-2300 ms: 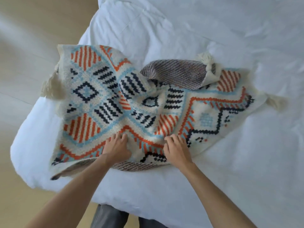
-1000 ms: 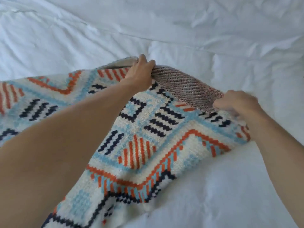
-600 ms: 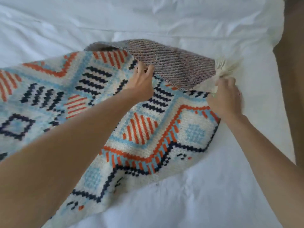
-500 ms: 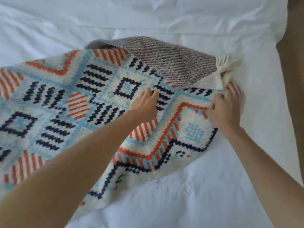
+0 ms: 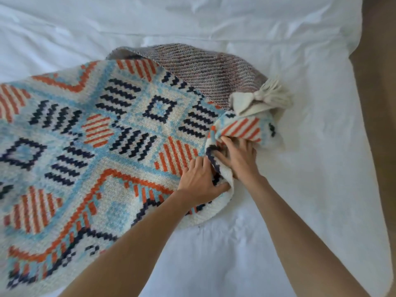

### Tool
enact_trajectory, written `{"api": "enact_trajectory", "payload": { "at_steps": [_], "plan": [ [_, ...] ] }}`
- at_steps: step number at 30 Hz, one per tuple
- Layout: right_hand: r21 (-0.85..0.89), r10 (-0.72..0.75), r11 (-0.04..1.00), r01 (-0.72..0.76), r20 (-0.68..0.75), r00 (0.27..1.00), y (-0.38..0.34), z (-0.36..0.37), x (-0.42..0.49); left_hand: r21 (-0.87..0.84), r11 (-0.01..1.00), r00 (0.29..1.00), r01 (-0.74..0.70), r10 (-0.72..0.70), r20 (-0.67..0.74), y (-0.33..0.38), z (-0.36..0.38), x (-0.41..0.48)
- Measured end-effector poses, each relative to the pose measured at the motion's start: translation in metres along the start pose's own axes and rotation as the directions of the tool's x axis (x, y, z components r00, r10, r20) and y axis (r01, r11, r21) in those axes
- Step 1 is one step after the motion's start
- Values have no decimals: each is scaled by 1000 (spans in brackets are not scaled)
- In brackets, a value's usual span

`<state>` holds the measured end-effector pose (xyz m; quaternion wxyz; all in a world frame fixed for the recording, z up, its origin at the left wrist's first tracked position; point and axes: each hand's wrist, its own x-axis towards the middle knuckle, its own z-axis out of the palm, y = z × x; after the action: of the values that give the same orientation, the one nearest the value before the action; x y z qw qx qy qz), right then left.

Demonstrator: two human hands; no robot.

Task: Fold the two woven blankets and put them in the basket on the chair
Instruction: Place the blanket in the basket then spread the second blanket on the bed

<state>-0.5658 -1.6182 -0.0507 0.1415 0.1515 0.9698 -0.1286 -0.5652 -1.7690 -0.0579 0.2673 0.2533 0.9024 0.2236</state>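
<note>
Woven blanket (image 5: 128, 129) lay spread on bed (image 5: 310, 200), patterned face up, long axis running leftward from tassel (image 5: 271, 95). Grey underside was turned up behind tassel, and corner below tassel was bunched.
Right hand (image 5: 240, 160) was nearest tassel, fingers curled into bunched fold, gripping it.
Left hand (image 5: 199, 181) was farther from tassel, fingers straight, pressing blanket edge.
Likely next: carry tassel corner leftward along that axis.

This is a bedroom in a home. A big soft bed (image 5: 300, 221), all white and wrinkly, fills almost the whole view. A cozy woven blanket (image 5: 102, 133) with orange, blue and dark shapes lies on top of it. A brown floor (image 5: 381, 108) shows past the bed's right edge.
</note>
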Motion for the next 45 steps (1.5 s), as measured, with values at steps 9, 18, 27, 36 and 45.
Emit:
{"api": "enact_trajectory", "payload": {
  "at_steps": [9, 18, 27, 36, 45],
  "plan": [
    [-223, -130, 972, 74, -249, 960, 7, -31, 8, -299, 953, 999, 51, -51, 8, 21, 1, 10],
    [-425, -133, 900, 102, -45, 990, 63, -24, 39, 109, 994, 986, -16, -2, 166, 10, 21, -1],
    [-177, -139, 978, 113, -144, 980, 101, -26, -22, 305, 949, 971, -77, 3, 238, 17, 25, -3],
    [-251, 317, 926, -281, 118, 941, 177, -26, -136, 597, 772, 967, -217, 84, 242, 25, 35, -45],
    [-259, 44, 966, -11, 123, 991, 134, 18, -188, 473, 855, 950, -215, 71, 303, 13, 31, -88]
  ]
}}
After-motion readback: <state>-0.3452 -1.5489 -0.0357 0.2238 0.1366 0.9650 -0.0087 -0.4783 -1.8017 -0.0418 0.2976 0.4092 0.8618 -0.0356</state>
